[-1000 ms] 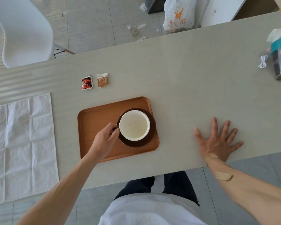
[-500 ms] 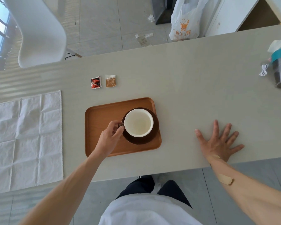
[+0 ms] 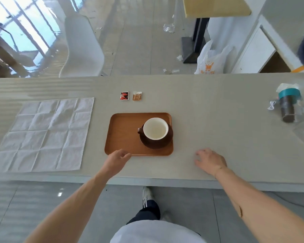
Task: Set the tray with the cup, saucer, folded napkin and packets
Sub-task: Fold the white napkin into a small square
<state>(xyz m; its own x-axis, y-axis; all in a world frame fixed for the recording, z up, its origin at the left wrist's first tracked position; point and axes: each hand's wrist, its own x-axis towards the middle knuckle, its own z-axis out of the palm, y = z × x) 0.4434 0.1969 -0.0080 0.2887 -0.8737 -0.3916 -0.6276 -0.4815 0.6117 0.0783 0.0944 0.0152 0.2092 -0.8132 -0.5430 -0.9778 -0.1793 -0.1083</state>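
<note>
— What is seen of each hand, set against half a second earlier?

— The left hand (image 3: 118, 157) has been drawn off the cup's handle to the tray's near edge, fingers loosely curled, nothing held. The right hand (image 3: 210, 160), earlier spread flat, is now relaxed on the tabletop (image 3: 218, 109), right of the tray, empty.

— And the tray?

— The wooden tray (image 3: 123, 134), rounded at its corners, carries the dark saucer (image 3: 156, 145) on its right half, with the cup (image 3: 155, 128), white inside, seated on it. Whether the left fingertips touch the tray rim cannot be told.

— The rest?

— Two small packets (image 3: 124, 95) (image 3: 137, 96) lie beyond the tray; their print is unreadable. The creased white napkin (image 3: 46, 134) is spread unfolded, left of the tray.
</note>
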